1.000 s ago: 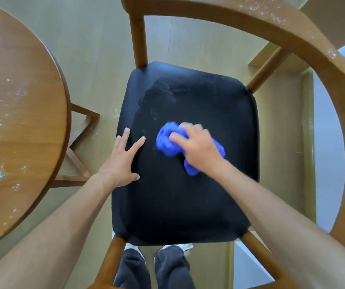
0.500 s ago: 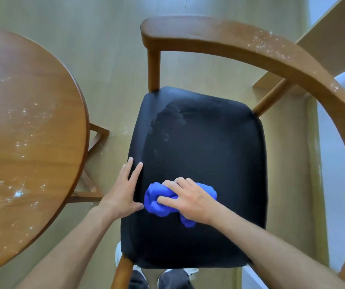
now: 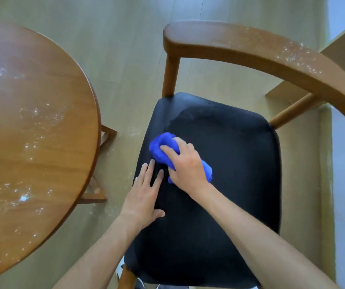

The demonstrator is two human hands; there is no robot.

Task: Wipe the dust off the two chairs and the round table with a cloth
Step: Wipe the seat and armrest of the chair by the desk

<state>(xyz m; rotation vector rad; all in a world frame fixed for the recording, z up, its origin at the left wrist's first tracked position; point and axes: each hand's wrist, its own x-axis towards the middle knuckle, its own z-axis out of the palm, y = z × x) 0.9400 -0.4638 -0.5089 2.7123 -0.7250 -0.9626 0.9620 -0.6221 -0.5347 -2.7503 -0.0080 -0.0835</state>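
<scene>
Here my right hand (image 3: 185, 165) grips the blue cloth (image 3: 163, 146) on the black chair seat (image 3: 229, 163), left hand (image 3: 144, 195) spread flat beside it, while the armrest (image 3: 271, 53) and round table (image 3: 32, 132) remain dust-speckled.

table (image 3: 32, 126) left of chair (image 3: 250, 51) | cloth (image 3: 163, 149) on seat (image 3: 229, 163), left side | right hand (image 3: 185, 165) on cloth | left hand (image 3: 144, 197) on seat edge, just beside cloth

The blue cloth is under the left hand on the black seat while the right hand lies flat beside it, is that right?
Not quite: the hands are swapped. In the head view the right hand presses the blue cloth on the black seat, while the left hand lies flat beside it, at the seat's edge nearest the round table.
</scene>
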